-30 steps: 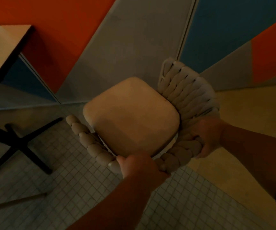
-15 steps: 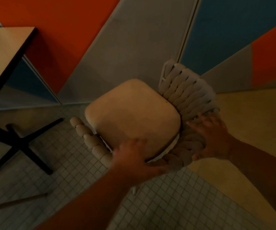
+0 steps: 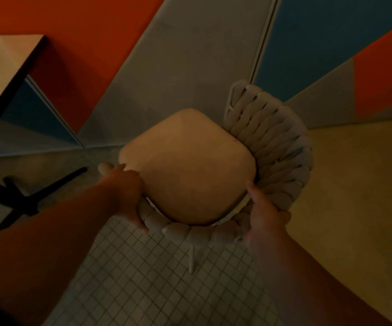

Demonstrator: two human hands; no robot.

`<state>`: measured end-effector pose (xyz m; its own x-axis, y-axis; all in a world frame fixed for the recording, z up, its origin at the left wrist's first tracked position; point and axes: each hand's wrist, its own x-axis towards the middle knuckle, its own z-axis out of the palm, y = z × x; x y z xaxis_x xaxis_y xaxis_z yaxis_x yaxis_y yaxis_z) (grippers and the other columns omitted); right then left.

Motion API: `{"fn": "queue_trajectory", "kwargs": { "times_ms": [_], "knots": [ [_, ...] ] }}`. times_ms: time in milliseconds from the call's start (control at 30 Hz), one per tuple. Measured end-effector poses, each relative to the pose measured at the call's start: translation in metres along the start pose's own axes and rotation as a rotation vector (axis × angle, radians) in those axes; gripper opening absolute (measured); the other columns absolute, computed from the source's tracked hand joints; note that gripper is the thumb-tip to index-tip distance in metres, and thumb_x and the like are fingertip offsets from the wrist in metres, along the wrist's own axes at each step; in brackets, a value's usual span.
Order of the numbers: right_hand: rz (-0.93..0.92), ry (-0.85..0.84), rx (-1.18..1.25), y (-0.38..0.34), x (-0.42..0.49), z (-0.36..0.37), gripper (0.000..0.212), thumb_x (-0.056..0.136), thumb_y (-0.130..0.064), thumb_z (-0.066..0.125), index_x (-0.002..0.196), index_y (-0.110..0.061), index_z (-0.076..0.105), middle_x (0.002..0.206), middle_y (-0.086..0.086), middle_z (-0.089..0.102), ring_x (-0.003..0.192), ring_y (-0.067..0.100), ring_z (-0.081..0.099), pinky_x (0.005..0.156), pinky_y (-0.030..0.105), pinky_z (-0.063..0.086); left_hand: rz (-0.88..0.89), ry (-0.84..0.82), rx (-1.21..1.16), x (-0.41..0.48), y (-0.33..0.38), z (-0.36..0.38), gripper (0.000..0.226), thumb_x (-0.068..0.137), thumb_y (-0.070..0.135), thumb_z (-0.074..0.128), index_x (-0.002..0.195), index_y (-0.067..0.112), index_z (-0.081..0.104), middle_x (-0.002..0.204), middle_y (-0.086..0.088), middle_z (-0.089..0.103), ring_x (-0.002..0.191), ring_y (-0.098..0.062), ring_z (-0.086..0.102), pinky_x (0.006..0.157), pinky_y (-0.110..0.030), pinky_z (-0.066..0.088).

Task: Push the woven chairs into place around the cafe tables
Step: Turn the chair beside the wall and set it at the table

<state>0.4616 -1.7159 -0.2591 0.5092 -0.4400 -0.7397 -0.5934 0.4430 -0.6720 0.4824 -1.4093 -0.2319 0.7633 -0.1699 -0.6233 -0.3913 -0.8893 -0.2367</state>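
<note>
A woven chair (image 3: 277, 147) with a tan seat cushion (image 3: 188, 165) and a thick pale braided back stands below me on the floor. My left hand (image 3: 129, 196) is wrapped around the left end of the braided rim. My right hand (image 3: 265, 215) grips the rim at the near right, index finger stretched toward the cushion. One white chair leg (image 3: 191, 260) shows beneath the near rim. The cafe table (image 3: 4, 69), a light wooden top with a dark edge, sits at the far left, apart from the chair.
The table's black cross base (image 3: 25, 198) spreads on the floor left of the chair. A wall with orange, grey and blue panels (image 3: 166, 55) runs just behind the chair. Small white tiles cover the near floor (image 3: 143, 278); a yellowish floor lies to the right.
Both hands let go of the back of the rim and took new grips: the left slid to the rim's left end, the right moved down to the near right. The chair has turned slightly.
</note>
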Motion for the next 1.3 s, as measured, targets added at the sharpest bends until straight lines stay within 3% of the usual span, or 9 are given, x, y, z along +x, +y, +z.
{"fn": "queue_trajectory", "kwargs": {
  "times_ms": [67, 133, 200, 300, 600, 767, 933, 1033, 1300],
  "knots": [
    [-0.071, 0.041, -0.051, 0.007, 0.003, 0.002, 0.133, 0.066, -0.039, 0.091, 0.161, -0.033, -0.002, 0.154, 0.01, 0.042, 0.125, 0.041, 0.054, 0.097, 0.066, 0.049, -0.029, 0.033, -0.072, 0.006, -0.001, 0.006, 0.106, 0.027, 0.109, 0.042, 0.107, 0.047, 0.073, 0.098, 0.019, 0.07, 0.102, -0.013, 0.061, 0.106, -0.044, 0.039],
    [-0.174, 0.109, -0.138, 0.013, 0.012, 0.0, 0.094, 0.093, -0.022, 0.069, 0.162, -0.023, 0.005, 0.147, 0.005, 0.046, 0.12, 0.035, 0.055, 0.096, 0.051, 0.05, -0.031, 0.038, -0.079, 0.009, -0.003, 0.01, 0.102, 0.025, 0.109, 0.041, 0.097, 0.044, 0.074, 0.086, 0.02, 0.069, 0.093, -0.012, 0.062, 0.1, -0.041, 0.04],
    [-0.225, 0.157, -0.184, 0.015, 0.018, -0.004, 0.077, 0.102, -0.018, 0.056, 0.163, -0.021, 0.01, 0.138, 0.004, 0.047, 0.114, 0.033, 0.055, 0.087, 0.04, 0.046, -0.035, 0.066, -0.072, 0.01, -0.003, 0.012, 0.103, 0.024, 0.11, 0.041, 0.094, 0.042, 0.075, 0.085, 0.019, 0.069, 0.092, -0.013, 0.063, 0.099, -0.04, 0.04],
    [-0.249, 0.189, -0.308, 0.011, 0.021, -0.004, 0.073, 0.103, -0.019, 0.055, 0.162, -0.016, 0.012, 0.149, 0.017, 0.047, 0.121, 0.041, 0.056, 0.082, 0.039, 0.042, -0.069, 0.084, -0.073, 0.005, -0.001, 0.014, 0.1, 0.025, 0.108, 0.044, 0.092, 0.04, 0.075, 0.084, 0.018, 0.069, 0.09, -0.013, 0.063, 0.092, -0.038, 0.039],
    [-0.346, 0.052, -0.464, -0.005, 0.007, 0.024, 0.05, 0.1, -0.023, 0.052, 0.146, -0.022, 0.033, 0.121, 0.014, 0.059, 0.096, 0.039, 0.062, 0.082, 0.06, 0.058, -0.252, 0.086, -0.213, -0.037, 0.016, 0.037, 0.089, 0.026, 0.106, 0.048, 0.079, 0.037, 0.069, 0.078, 0.018, 0.063, 0.087, -0.012, 0.059, 0.087, -0.038, 0.033],
    [-0.393, 0.014, -0.619, -0.021, 0.025, 0.035, 0.047, 0.099, -0.009, 0.054, 0.142, -0.006, 0.036, 0.125, 0.013, 0.056, 0.091, 0.026, 0.052, 0.065, 0.027, 0.041, -0.315, 0.054, -0.305, -0.046, 0.033, 0.043, 0.094, 0.026, 0.108, 0.048, 0.08, 0.034, 0.069, 0.08, 0.015, 0.065, 0.091, -0.015, 0.062, 0.094, -0.042, 0.039],
    [-0.478, -0.002, -0.769, -0.043, 0.04, 0.044, 0.051, 0.098, -0.008, 0.057, 0.143, -0.008, 0.034, 0.132, 0.025, 0.054, 0.105, 0.035, 0.057, 0.087, 0.046, 0.051, -0.368, 0.026, -0.39, -0.049, 0.065, 0.032, 0.095, 0.03, 0.107, 0.05, 0.085, 0.032, 0.068, 0.082, 0.012, 0.062, 0.093, -0.018, 0.058, 0.1, -0.047, 0.038],
    [-0.542, 0.033, -0.822, -0.054, 0.046, 0.051, 0.05, 0.096, -0.015, 0.06, 0.14, -0.008, 0.039, 0.126, 0.026, 0.058, 0.106, 0.045, 0.061, 0.087, 0.053, 0.054, -0.397, 0.017, -0.459, -0.049, 0.08, 0.025, 0.092, 0.035, 0.105, 0.055, 0.087, 0.031, 0.069, 0.084, 0.011, 0.062, 0.097, -0.02, 0.056, 0.101, -0.047, 0.036],
    [-0.633, 0.013, -0.909, -0.066, 0.068, 0.073, 0.036, 0.098, -0.011, 0.056, 0.131, -0.005, 0.045, 0.125, 0.024, 0.06, 0.108, 0.043, 0.06, 0.078, 0.04, 0.044, -0.498, -0.003, -0.581, -0.047, 0.09, 0.018, 0.09, 0.034, 0.103, 0.058, 0.083, 0.029, 0.068, 0.084, 0.011, 0.061, 0.094, -0.02, 0.054, 0.093, -0.04, 0.036]
  ]
}}
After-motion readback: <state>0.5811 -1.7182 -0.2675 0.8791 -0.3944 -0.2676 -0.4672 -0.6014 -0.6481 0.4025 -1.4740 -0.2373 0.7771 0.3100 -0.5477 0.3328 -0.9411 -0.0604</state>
